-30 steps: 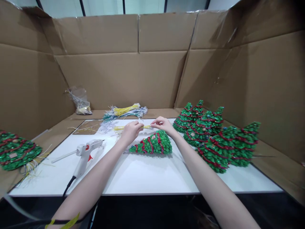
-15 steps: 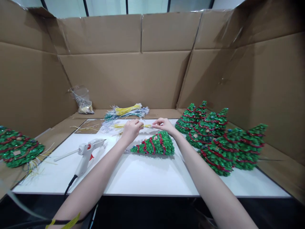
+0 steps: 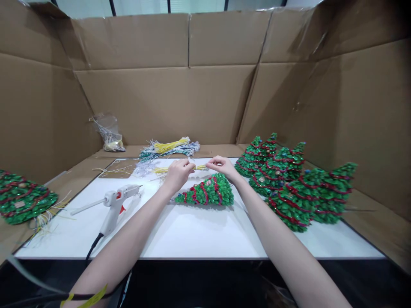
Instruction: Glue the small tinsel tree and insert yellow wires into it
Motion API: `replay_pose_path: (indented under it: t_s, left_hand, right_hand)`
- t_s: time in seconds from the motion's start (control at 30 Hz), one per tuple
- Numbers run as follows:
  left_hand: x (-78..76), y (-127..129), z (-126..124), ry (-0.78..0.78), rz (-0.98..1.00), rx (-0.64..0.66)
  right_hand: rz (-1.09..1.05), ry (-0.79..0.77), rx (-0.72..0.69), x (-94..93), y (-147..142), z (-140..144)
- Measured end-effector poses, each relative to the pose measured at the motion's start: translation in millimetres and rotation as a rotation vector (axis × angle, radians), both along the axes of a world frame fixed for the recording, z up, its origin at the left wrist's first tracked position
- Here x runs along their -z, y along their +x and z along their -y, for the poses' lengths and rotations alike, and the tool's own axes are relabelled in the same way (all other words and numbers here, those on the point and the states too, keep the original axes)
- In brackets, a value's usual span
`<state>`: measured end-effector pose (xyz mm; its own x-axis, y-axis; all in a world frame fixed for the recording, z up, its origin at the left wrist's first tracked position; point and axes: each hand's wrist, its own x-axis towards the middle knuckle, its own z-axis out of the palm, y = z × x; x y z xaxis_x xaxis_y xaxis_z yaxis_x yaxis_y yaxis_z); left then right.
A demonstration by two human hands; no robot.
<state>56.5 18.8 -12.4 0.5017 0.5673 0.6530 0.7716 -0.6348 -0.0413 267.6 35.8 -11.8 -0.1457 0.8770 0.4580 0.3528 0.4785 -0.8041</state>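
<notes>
Yellow wires (image 3: 201, 167) being pinched between left hand (image 3: 177, 173) and right hand (image 3: 221, 166), fingers clamped, barely shifting since before; tree (image 3: 205, 194) lying below on worktop (image 3: 192, 235).

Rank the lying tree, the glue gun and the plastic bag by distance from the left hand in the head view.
1. lying tree, just right of the left hand.
2. glue gun, on its left.
3. plastic bag, far-left back corner.
</notes>
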Motion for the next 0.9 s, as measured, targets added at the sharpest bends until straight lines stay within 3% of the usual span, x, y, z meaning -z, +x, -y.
replay_pose_path:
  t_s: [0.53, 0.9]
  left_hand:
    - [3.0, -11, -12, -0.063, 0.073, -0.053]
    - [2.3, -19, -16, -0.062, 0.092, -0.124]
  right_hand:
    - [-0.082, 0.084, 0.197, 6.5, 7, -9]
    - [-0.277, 0.038, 0.366, 18.3, 16, -24]
